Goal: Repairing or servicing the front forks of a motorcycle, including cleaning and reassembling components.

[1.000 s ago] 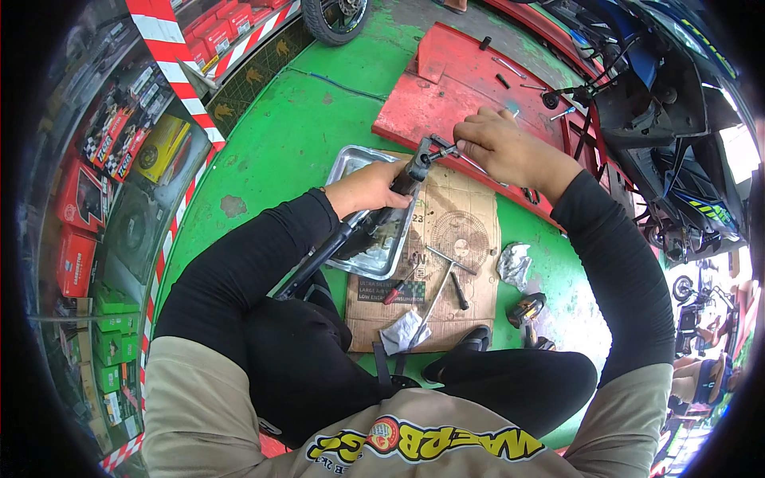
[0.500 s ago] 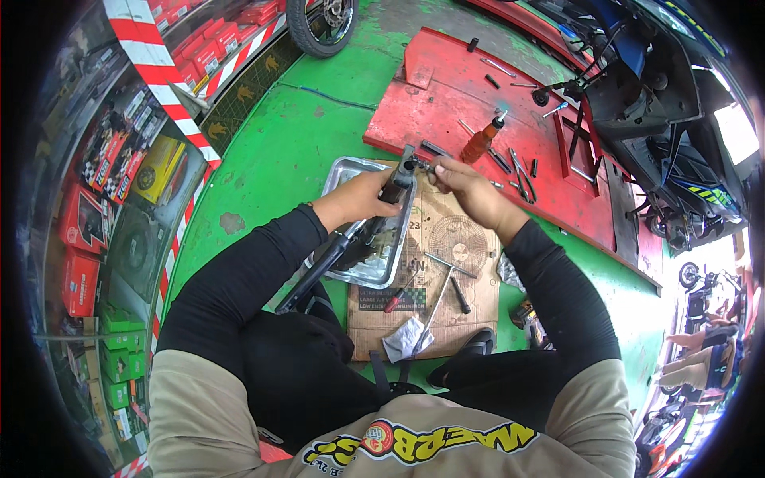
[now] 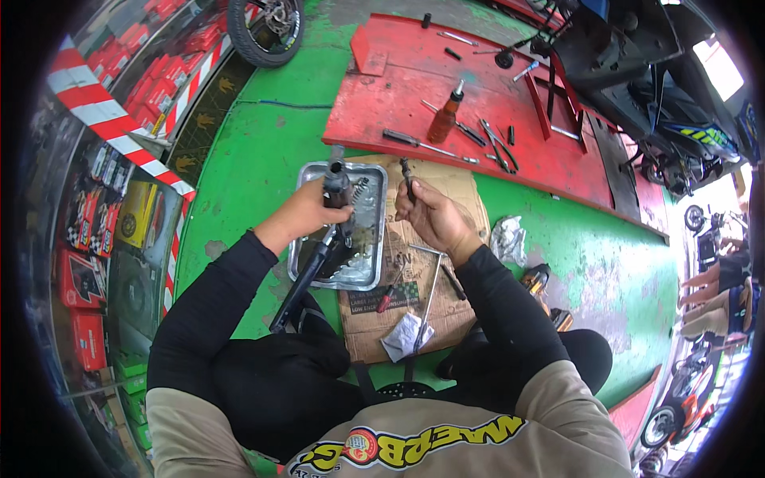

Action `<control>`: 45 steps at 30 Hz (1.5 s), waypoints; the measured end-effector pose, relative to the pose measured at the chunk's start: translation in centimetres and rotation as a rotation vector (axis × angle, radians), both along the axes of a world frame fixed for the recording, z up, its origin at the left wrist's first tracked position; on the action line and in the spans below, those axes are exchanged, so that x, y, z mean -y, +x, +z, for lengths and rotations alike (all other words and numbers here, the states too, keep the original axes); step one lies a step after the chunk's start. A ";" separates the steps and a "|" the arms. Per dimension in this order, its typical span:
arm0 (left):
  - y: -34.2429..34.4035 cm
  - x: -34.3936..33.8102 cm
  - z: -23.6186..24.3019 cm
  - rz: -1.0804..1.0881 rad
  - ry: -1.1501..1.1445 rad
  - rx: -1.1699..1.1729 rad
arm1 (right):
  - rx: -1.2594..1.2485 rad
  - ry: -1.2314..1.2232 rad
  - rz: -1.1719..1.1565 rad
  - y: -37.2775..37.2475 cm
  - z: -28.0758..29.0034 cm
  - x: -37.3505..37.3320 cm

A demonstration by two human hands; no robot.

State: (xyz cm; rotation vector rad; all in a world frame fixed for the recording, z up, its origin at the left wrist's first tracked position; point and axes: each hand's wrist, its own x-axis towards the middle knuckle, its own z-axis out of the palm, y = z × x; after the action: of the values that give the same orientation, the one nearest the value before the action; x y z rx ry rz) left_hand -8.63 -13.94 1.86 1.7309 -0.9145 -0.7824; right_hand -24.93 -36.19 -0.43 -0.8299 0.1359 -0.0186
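My left hand (image 3: 301, 213) is closed around a grey metal fork leg (image 3: 338, 190) that looks like a motorcycle's, its open upper end facing up. A black tube section (image 3: 307, 279) slants from it down toward my knee. Beneath it lies a metal tray (image 3: 380, 247) with dark oily liquid and a coil spring (image 3: 360, 191). To the right, over the cardboard, my right hand (image 3: 437, 217) grips a short dark rod-like part (image 3: 406, 171) with a thicker tip. That part stands roughly upright, apart from the fork leg; its lower end is hidden by my fingers.
On the cardboard (image 3: 370, 327) lie a T-handle wrench (image 3: 431, 299), a red-handled screwdriver (image 3: 386, 299) and a white rag (image 3: 406, 336). A red platform (image 3: 382, 103) beyond holds an orange bottle (image 3: 445, 119), a long screwdriver (image 3: 406, 139) and pliers (image 3: 498, 147). A motorcycle (image 3: 637, 88) stands at right.
My right hand has moved away from the fork leg's upper end, carrying the rod-like part toward me. My left hand keeps its hold. The whole view has shifted.
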 end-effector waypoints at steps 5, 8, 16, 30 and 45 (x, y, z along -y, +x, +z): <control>-0.6 -0.4 1.4 0.010 -0.010 -0.048 | -0.269 -0.490 -0.242 -3.1 -9.8 4.4; -0.7 0.8 2.1 -0.055 0.027 -0.025 | -0.511 -0.976 -0.209 -6.8 -16.9 8.8; -1.2 -0.1 2.6 -0.059 0.074 -0.009 | -0.926 -1.465 -0.327 -9.1 -21.7 7.1; -1.3 -1.4 2.9 0.022 0.030 -0.026 | -0.984 -1.574 -0.391 -10.2 -20.9 5.5; 0.7 -1.6 7.4 0.074 -0.304 0.189 | -0.867 -1.559 -0.386 -11.6 -21.1 5.0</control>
State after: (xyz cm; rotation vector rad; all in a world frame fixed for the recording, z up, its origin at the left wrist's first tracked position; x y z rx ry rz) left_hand -7.91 -12.31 9.24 1.5760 -1.0323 -0.4106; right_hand -36.49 -41.20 -21.53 -2.3173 1.2052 -0.1396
